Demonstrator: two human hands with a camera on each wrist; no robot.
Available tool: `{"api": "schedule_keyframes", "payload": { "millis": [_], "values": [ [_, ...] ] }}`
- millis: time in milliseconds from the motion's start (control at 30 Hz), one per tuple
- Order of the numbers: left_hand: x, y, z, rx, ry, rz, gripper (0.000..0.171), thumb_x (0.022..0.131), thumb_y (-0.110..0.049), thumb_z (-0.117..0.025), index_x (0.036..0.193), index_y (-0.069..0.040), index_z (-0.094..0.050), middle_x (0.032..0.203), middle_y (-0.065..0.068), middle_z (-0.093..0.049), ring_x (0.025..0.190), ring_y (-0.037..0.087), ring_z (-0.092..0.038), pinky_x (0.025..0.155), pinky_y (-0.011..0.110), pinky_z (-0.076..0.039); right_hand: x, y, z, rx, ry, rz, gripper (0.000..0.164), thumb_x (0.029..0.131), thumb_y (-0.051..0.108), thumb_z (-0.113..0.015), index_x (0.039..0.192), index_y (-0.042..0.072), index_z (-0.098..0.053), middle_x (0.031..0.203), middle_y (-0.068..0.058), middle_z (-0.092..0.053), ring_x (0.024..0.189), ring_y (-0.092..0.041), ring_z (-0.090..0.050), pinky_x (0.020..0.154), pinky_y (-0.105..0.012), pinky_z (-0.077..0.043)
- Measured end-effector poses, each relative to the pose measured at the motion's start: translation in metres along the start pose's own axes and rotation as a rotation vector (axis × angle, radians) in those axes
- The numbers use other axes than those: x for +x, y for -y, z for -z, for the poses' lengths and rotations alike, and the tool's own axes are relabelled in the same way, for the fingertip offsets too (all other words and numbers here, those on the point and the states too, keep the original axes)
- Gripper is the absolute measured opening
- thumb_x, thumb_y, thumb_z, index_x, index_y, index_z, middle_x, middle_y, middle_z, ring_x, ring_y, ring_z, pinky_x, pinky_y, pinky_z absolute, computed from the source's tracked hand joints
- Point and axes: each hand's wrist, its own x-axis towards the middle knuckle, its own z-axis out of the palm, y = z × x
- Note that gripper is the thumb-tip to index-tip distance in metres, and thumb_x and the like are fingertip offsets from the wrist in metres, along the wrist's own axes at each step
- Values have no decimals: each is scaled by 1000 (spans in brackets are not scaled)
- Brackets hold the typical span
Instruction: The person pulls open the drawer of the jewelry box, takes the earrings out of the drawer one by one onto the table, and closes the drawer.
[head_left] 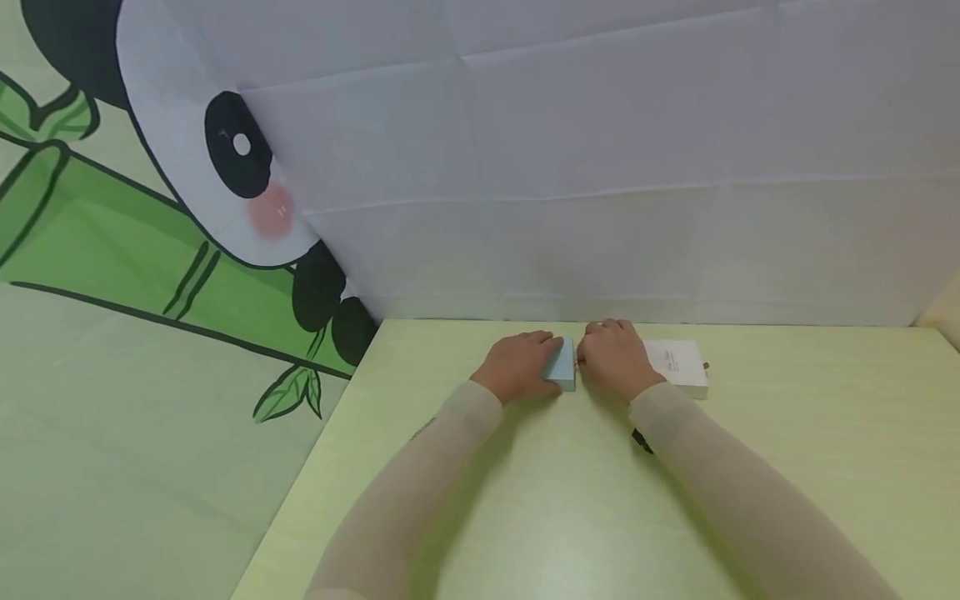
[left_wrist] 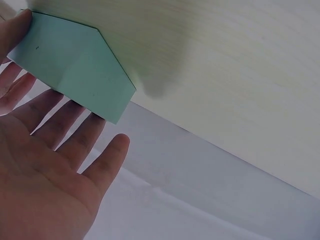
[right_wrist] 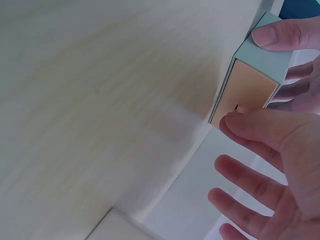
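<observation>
A small light-blue cardboard box [head_left: 562,367] sits near the far edge of the table. My left hand [head_left: 521,364] grips it from the left; in the left wrist view the thumb is on one side of the box [left_wrist: 75,65] and the fingers are along the other. The right wrist view shows the box's peach end panel [right_wrist: 247,87], with a small ribbon tab [right_wrist: 238,108] on it. Thumb and forefinger of my right hand [head_left: 615,358] pinch at this tab, while its other fingers stay apart from the box. The far end of the box is hidden by my left hand.
To the right of my right hand lies a white box [head_left: 678,367] with small print on top and a brown tab [head_left: 706,365] at its right end. Behind the pale table [head_left: 555,500] hangs a white cloth [head_left: 600,250], with a panda print at left.
</observation>
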Motion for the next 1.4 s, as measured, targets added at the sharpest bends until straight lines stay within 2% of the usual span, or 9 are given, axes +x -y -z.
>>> {"api": "schedule_keyframes", "payload": {
  "millis": [267, 467, 867, 1100, 1400],
  "values": [
    [25, -5, 4, -10, 21, 68, 87, 107, -56, -84, 179, -21, -52, 180, 2, -61, 161, 25, -66, 126, 45, -61, 19, -34, -4, 2, -11, 58, 14, 106, 15, -84, 96, 14, -94, 112, -13, -84, 113, -42, -77, 117, -66, -58],
    [40, -6, 5, -8, 18, 106, 87, 106, -57, -84, 179, -22, -52, 179, 2, -62, 159, 25, -67, 124, 45, -62, 30, -54, -4, 6, 11, 76, 14, 107, 15, -83, 99, 13, -94, 115, -13, -84, 116, -44, -76, 121, -67, -56],
    [51, -10, 13, -31, 16, 129, 87, 105, -56, -86, 178, -22, -53, 179, 2, -62, 157, 25, -69, 122, 46, -63, 37, -76, 9, -12, 60, 90, 12, 106, 15, -84, 99, 12, -93, 115, -13, -82, 119, -44, -75, 121, -66, -56],
    [52, -9, 16, -32, 22, 139, 86, 105, -56, -86, 178, -22, -53, 180, 2, -62, 156, 26, -69, 121, 45, -63, 36, -80, 13, -39, 40, 98, 13, 106, 11, -82, 98, 7, -91, 110, -15, -81, 117, -45, -76, 122, -66, -56],
    [51, -4, 14, -34, 22, 143, 86, 105, -55, -85, 178, -22, -53, 179, 2, -62, 156, 25, -70, 122, 45, -63, 34, -83, 14, -41, 29, 90, 15, 106, 13, -82, 97, 4, -90, 117, -17, -82, 121, -46, -76, 125, -68, -55]
  ]
}}
